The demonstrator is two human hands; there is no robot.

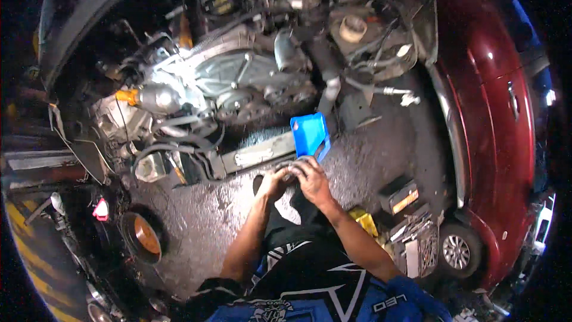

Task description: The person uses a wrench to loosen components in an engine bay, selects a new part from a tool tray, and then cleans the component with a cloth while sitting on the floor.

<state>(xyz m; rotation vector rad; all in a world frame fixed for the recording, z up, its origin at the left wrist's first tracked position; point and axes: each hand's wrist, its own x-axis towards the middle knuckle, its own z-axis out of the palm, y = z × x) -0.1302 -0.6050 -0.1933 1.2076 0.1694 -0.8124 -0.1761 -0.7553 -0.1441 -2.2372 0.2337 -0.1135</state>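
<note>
My left hand (pixel 274 183) and my right hand (pixel 314 185) meet in front of my body, low before the open engine bay. The fingers of both are curled in toward each other. Whatever lies between them is too small and blurred to name. Just beyond my right hand stands a blue plastic container (pixel 310 134) with a cut-out side, at the front of the bay. Left of it runs a pale metal crossbar (pixel 256 154). Farther off sits the exposed engine (pixel 238 77), with several pulleys on its near side.
A dark red car (pixel 488 95) stands along the right. Near its wheel (pixel 459 251) lie a tray of tools (pixel 420 244), a black box (pixel 400 195) and a yellow container (pixel 363 220). A round pan (pixel 143 235) rests on the wet floor (pixel 196 220) at left.
</note>
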